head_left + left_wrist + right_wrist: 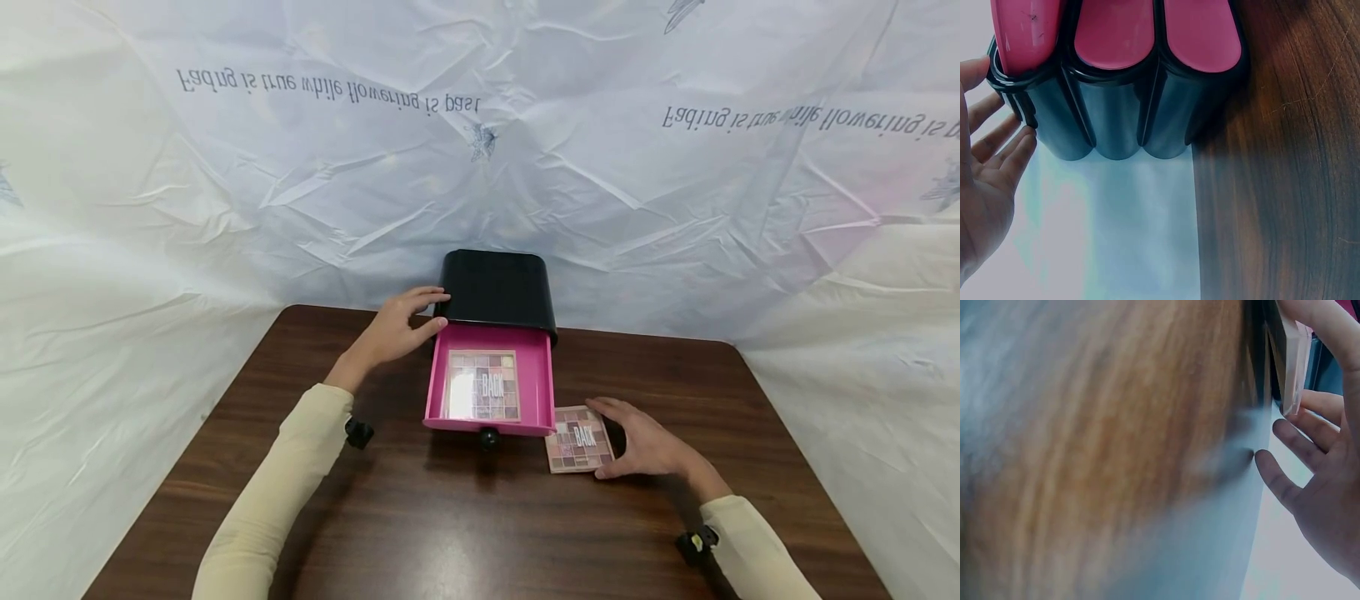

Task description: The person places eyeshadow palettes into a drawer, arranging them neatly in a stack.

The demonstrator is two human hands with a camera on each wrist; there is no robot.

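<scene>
A black drawer cabinet [495, 287] stands at the table's back, its pink top drawer [536, 379] pulled out. Inside the drawer lies an eyeshadow palette [480, 385] with a clear lid marked BACK. At the cabinet's upper left edge, my left hand [393, 327] touches the black casing with fairly straight fingers. The left wrist view shows those fingers against the casing [1116, 112]. To the right of the drawer front, my right hand [648, 440] holds a second eyeshadow palette [577, 440] by its edges, between thumb and fingers. Whether this palette touches the table cannot be told.
The brown wooden table [450, 533] has rounded back corners. Behind it hangs a white printed sheet [480, 200], close to the cabinet's back. A round black knob [489, 439] sticks out from the drawer front. Two more pink drawers [1116, 37] sit closed below the top one.
</scene>
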